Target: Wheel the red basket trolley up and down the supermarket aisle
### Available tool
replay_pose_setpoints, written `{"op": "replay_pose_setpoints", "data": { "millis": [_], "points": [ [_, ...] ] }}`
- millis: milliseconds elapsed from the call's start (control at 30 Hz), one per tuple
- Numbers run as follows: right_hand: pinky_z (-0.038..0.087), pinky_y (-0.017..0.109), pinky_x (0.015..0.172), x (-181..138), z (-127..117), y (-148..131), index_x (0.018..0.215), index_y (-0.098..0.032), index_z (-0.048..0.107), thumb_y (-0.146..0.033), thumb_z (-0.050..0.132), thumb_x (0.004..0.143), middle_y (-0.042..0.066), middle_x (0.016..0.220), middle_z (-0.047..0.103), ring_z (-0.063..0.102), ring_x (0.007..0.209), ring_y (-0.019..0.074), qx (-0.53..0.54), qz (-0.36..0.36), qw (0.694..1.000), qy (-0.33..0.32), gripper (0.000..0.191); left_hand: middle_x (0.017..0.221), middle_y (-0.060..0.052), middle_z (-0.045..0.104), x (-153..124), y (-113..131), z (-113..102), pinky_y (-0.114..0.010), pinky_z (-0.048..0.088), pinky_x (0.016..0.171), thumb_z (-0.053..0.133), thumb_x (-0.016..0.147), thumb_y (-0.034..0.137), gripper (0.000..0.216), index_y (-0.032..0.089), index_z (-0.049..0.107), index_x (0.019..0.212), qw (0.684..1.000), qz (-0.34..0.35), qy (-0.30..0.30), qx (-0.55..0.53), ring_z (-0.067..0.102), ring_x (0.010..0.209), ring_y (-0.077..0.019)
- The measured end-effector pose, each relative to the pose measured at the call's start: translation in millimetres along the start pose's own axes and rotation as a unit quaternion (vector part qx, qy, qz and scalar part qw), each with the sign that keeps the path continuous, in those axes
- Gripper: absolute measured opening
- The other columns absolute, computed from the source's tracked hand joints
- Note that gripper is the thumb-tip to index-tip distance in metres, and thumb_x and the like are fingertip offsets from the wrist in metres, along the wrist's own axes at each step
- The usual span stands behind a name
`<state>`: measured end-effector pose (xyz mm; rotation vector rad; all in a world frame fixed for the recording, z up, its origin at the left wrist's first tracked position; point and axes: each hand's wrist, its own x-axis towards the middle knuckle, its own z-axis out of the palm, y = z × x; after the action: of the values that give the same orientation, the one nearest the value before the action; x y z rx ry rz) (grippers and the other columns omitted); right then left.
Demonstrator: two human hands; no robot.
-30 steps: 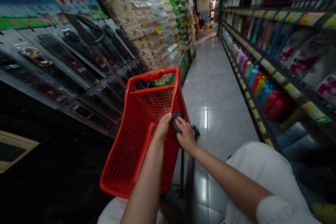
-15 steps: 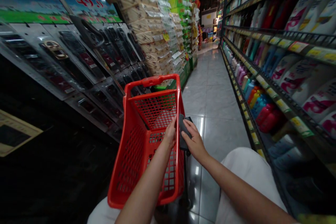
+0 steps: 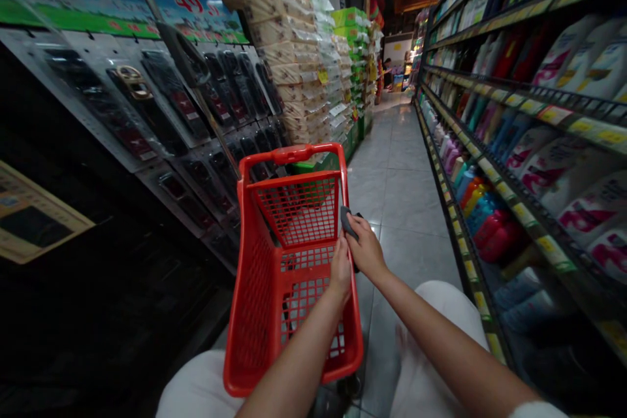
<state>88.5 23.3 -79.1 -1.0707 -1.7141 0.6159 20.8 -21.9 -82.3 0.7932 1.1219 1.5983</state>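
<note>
A red plastic shopping basket (image 3: 252, 313) on wheels, with lattice walls, stands upright between my knees. My left hand (image 3: 341, 269) is inside it, at the right side wall, fingers pointing up and gripping near the rim; part of its grip is hidden. On the outer side of that same rim, my right hand (image 3: 366, 248) is closed around a dark grey cloth or pad (image 3: 347, 222) and presses it to the red edge. The exact kind of this grey thing is not clear. A raised red handle (image 3: 292, 155) spans the basket's far end.
A metal rod with a dark grip (image 3: 189, 62) slants down toward the basket's left. Packaged belts (image 3: 147, 101) hang on the left wall. Stacked cartons (image 3: 289, 59) stand ahead. Shelves of bottles (image 3: 490, 225) line the right, beside the tiled floor (image 3: 401, 189).
My right hand has slid the grey cloth or pad slightly along the right rim. My left hand has shifted right and lower against the wall. The basket appears a little farther right in view.
</note>
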Motion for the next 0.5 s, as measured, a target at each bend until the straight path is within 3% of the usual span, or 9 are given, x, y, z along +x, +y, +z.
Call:
{"op": "replay_pose_setpoints", "data": {
  "millis": [233,500],
  "points": [
    [0.044,0.040,0.112,60.5,-7.3,0.9,0.137,-0.029,0.061,-0.013,0.047,0.087,0.006,0.138,0.058,0.056,0.127,0.0225,-0.018,0.024,0.999,0.034,0.055,0.162,-0.006,0.037,-13.0,-10.8,18.2,-0.035,0.019,0.126,0.047,0.097,0.049,0.055,0.022,0.054,0.144,0.999,0.032,-0.007,0.006,0.022,0.154,-0.0215],
    [0.040,0.041,0.115,3.1,-14.6,18.6,0.134,-0.030,0.064,-0.019,0.052,0.085,0.004,0.128,0.063,0.055,0.125,0.0200,0.068,-0.033,0.997,0.005,0.052,0.157,-0.009,0.045,-15.2,-1.9,10.0,-0.037,0.020,0.125,0.050,0.097,0.046,0.049,0.020,0.061,0.137,0.999,0.018,-0.030,-0.032,0.032,0.150,-0.0231]
  ]
}}
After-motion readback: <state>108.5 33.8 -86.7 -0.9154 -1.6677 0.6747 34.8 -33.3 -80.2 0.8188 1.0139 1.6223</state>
